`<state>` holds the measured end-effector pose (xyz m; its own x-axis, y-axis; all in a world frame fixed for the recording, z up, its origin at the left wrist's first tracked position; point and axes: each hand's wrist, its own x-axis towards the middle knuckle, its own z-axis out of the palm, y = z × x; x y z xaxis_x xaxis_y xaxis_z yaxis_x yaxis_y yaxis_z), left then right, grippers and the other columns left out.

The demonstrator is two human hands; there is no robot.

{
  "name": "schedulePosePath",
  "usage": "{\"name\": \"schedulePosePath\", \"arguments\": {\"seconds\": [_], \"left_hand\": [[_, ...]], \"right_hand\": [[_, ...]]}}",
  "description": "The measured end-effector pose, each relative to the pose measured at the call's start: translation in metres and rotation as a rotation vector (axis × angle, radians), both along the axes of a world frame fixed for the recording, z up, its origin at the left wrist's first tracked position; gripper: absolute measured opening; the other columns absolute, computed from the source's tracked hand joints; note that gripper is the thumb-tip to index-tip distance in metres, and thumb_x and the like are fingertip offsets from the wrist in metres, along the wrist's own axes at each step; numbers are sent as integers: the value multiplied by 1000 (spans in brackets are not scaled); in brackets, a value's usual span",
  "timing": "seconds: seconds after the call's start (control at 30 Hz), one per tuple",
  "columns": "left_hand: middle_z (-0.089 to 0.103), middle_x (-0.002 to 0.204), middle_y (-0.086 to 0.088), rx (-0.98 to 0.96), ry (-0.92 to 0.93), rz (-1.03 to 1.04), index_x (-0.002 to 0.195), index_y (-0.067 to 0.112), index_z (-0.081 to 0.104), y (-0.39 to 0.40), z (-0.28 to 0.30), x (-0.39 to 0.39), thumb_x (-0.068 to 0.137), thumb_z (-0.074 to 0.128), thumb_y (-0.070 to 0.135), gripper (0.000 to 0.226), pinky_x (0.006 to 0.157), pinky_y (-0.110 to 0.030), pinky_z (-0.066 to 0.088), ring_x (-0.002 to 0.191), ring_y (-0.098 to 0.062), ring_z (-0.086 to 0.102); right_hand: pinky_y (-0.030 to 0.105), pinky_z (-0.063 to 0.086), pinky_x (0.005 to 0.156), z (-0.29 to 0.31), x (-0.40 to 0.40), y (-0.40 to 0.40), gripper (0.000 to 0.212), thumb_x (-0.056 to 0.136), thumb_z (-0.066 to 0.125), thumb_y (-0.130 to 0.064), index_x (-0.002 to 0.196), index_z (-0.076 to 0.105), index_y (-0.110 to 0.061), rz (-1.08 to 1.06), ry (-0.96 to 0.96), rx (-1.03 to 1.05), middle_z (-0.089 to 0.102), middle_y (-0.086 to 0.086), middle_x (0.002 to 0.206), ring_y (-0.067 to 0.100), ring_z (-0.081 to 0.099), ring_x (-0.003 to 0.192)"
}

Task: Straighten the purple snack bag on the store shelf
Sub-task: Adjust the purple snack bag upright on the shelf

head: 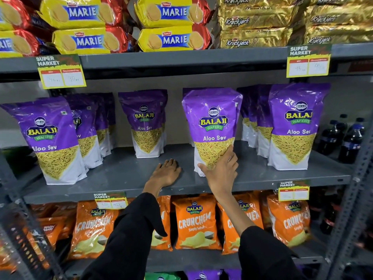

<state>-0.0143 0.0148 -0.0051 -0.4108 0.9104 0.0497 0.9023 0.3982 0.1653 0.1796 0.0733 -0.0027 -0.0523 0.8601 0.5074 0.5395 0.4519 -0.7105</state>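
The right hand gripped the purple snack bag at its lower front; beside the bag, the left hand lay flat, fingers apart, on the shelf

Supermkt aisle, grey metal shelf w/ price tags, stocked biscuit packs, crisps

Price tag figures too faint to read, purple snack bag lower corner behind right hand
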Motion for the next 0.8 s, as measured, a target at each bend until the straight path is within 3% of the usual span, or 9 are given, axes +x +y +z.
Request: {"name": "schedulePosePath", "arguments": {"seconds": [0.8], "left_hand": [[17, 166, -11, 1, 32, -1, 156, 8, 20, -8, 8, 14, 106, 20, 39, 59, 124, -44, 12, 154, -25, 14]], "right_hand": [[49, 49, 97, -8, -2, 2, 127, 63, 69, -81, 156, 14, -15, -25, -29, 72, 39, 18, 147, 36, 45, 130]]}}
